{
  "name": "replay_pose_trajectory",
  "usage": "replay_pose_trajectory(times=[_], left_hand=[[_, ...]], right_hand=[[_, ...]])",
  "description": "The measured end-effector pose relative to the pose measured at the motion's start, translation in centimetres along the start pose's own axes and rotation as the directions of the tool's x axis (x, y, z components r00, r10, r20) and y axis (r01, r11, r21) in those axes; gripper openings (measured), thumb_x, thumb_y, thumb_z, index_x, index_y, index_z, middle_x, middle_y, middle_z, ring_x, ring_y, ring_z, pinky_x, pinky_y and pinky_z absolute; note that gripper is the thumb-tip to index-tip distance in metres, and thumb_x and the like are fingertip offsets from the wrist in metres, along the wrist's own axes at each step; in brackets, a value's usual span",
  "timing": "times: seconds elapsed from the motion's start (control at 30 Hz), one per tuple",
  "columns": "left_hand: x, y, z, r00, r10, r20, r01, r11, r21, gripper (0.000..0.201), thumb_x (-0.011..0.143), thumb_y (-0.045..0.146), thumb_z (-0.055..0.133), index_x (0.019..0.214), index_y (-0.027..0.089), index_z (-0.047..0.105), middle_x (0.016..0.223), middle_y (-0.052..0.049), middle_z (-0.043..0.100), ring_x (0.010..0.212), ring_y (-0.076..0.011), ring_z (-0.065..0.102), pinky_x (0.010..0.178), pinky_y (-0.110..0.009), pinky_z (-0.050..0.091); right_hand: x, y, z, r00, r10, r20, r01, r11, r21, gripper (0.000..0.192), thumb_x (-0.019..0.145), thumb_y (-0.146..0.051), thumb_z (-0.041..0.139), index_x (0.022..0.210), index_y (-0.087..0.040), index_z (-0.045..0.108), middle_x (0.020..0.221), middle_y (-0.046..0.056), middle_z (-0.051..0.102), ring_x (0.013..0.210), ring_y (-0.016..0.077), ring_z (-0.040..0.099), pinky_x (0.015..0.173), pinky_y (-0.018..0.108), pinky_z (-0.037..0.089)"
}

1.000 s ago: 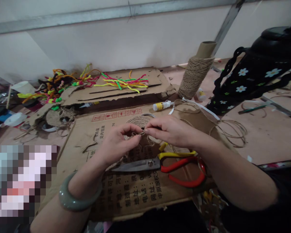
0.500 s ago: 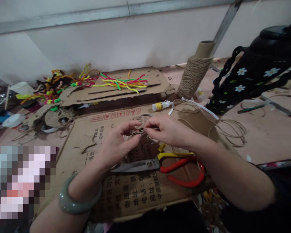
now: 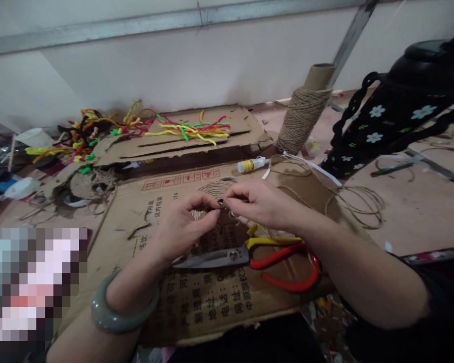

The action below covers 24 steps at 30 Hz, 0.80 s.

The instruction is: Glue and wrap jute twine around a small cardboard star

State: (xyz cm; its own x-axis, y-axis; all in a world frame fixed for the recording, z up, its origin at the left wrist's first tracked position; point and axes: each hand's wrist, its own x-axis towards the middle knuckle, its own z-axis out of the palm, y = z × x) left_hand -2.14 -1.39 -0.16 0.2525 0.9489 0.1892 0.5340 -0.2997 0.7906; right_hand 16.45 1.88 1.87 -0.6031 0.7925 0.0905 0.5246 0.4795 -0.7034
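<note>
My left hand point(image 3: 187, 217), with a green bangle point(image 3: 124, 305) on its wrist, pinches thumb and forefinger together on a thin bit of twine. Close against those fingertips, my right hand point(image 3: 261, 201) is closed in a pinch at the same twine, mostly hidden by the fingers. Just behind the hands lies a flat coil of twine point(image 3: 215, 189), partly covered by them. Scissors point(image 3: 233, 255) with red and yellow handles rest on the cardboard point(image 3: 136, 272) below my hands, blades pointing left.
A cone of twine point(image 3: 306, 116) stands at the back right, beside a black flowered bottle point(image 3: 393, 111). A small glue bottle point(image 3: 249, 165) lies behind my hands. Colourful fuzzy stems point(image 3: 192, 128) rest on a raised cardboard piece point(image 3: 242, 118). Loose twine point(image 3: 363, 206) curls at right.
My left thumb and forefinger have closed nearer together, and the strand loop seen between them before is now less visible. My right hand has barely moved; the scissors lie as before.
</note>
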Motion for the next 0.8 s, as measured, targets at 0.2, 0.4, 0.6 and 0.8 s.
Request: replay_pose_trajectory(times=[0.2, 0.4, 0.6, 0.8], left_hand=[[-0.1, 0.3, 0.0, 1.0, -0.021, -0.007, 0.022, 0.999, 0.032, 0.008, 0.076, 0.024, 0.058, 0.078, 0.02, 0.066, 0.075, 0.001, 0.07, 0.071, -0.0142, 0.063, 0.071, -0.027, 0.048], [0.0, 0.5, 0.1, 0.998, -0.058, -0.003, 0.058, 0.998, 0.04, 0.008, 0.074, 0.024, 0.059, 0.075, 0.02, 0.066, 0.071, 0.001, 0.069, 0.067, -0.0135, 0.061, 0.068, -0.026, 0.046], [0.0, 0.2, -0.1, 0.995, -0.091, -0.038, 0.09, 0.996, -0.025, 0.007, 0.073, 0.02, 0.058, 0.074, 0.019, 0.064, 0.071, 0.001, 0.066, 0.066, -0.0127, 0.058, 0.067, -0.026, 0.045], [0.4, -0.1, -0.1, 0.989, -0.135, -0.062, 0.118, 0.966, -0.232, 0.005, 0.07, 0.022, 0.061, 0.072, 0.018, 0.062, 0.066, 0.001, 0.061, 0.059, -0.0104, 0.053, 0.057, -0.023, 0.044]], right_hand=[[0.0, 0.1, 0.1, 1.0, -0.001, -0.007, 0.001, 1.0, -0.017, 0.017, 0.076, -0.021, 0.044, 0.068, -0.015, 0.058, 0.059, -0.002, 0.053, 0.055, 0.0076, 0.042, 0.052, 0.022, 0.026], [0.1, 0.1, 0.4, 1.0, 0.017, -0.013, -0.017, 0.999, -0.03, 0.016, 0.075, -0.018, 0.046, 0.067, -0.015, 0.06, 0.057, -0.002, 0.054, 0.054, 0.0073, 0.043, 0.052, 0.022, 0.025], [0.1, 0.5, 0.2, 0.998, -0.044, -0.055, 0.046, 0.999, 0.029, 0.027, 0.087, -0.03, 0.043, 0.082, -0.014, 0.065, 0.071, 0.002, 0.064, 0.065, 0.0098, 0.053, 0.059, 0.022, 0.034], [0.0, 1.2, 0.5, 0.956, -0.232, -0.182, 0.227, 0.973, -0.049, 0.02, 0.085, -0.026, 0.049, 0.093, -0.016, 0.065, 0.085, 0.004, 0.068, 0.075, 0.0114, 0.057, 0.069, 0.023, 0.04]])
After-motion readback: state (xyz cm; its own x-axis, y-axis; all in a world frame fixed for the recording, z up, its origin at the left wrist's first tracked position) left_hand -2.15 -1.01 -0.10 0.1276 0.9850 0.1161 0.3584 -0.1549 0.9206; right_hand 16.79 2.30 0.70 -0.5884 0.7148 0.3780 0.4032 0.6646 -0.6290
